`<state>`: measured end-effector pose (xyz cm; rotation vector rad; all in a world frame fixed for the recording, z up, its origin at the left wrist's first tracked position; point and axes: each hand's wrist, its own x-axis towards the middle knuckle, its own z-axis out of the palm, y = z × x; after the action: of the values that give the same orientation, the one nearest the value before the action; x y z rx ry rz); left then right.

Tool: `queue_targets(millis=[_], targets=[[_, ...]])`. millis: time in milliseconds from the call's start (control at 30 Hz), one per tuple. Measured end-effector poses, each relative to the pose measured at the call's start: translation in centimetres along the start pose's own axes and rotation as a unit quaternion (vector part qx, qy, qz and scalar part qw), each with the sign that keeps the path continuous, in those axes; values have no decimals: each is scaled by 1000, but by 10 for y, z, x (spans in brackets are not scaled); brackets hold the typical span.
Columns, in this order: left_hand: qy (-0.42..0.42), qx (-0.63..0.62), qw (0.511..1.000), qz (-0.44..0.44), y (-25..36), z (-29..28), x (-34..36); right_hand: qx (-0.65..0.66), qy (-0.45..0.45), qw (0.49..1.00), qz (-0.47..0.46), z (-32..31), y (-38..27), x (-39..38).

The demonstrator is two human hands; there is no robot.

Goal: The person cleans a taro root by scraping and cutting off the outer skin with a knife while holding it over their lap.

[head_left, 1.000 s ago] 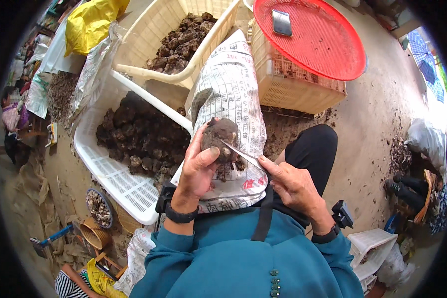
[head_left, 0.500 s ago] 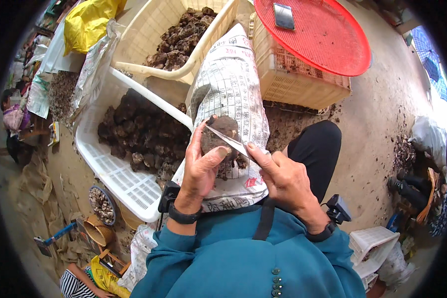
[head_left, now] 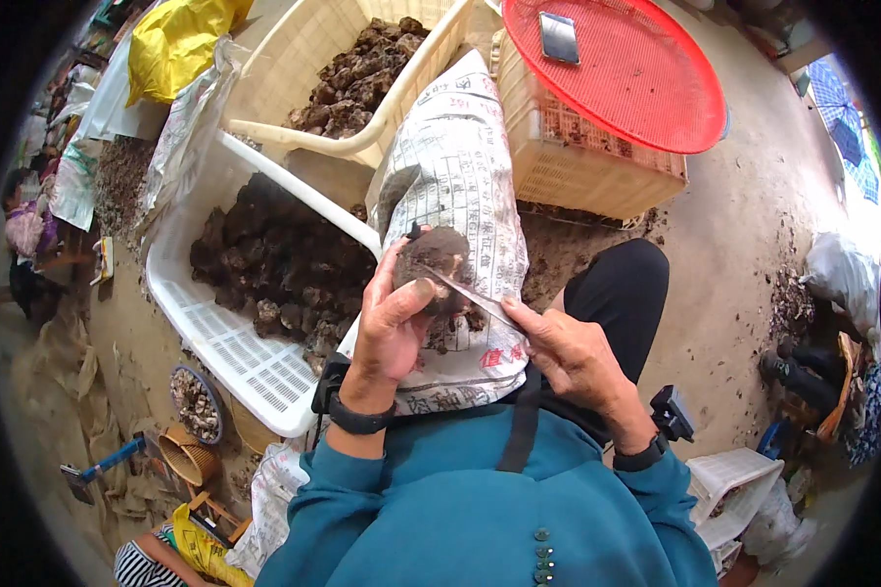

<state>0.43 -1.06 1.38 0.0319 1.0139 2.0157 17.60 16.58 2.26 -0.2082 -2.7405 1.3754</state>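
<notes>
- Gripping a brown lump [head_left: 431, 252] in the half-curled left hand [head_left: 390, 328].
- Holding a knife [head_left: 477, 297], angled across the lump, in the closely curled right hand [head_left: 576, 354].

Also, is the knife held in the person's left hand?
No, the right hand holds the knife, while the left hand grips a round, dark brown lump.

Over the white sack [head_left: 465, 166], the left hand [head_left: 390, 328] holds a brown clump [head_left: 440, 247], the right hand [head_left: 573, 354] a knife [head_left: 478, 297] against it; left of the sack, a white basket [head_left: 259, 370].
</notes>
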Motion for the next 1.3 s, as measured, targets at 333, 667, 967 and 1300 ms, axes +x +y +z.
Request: queue_targets(millis=[333,667,967,1300], targets=[[10,25,1000,4,1,11,-2,-174,58,983,1,11,-22,23],[15,11,1000,4,-3,8,-2,-117,38,992,-30,3,-15,19],[18,41,999,21,-4,12,-4,-163,52,985,-5,-1,-14,7],[28,82,995,52,-9,14,-2,-163,68,984,31,15,-44,38]])
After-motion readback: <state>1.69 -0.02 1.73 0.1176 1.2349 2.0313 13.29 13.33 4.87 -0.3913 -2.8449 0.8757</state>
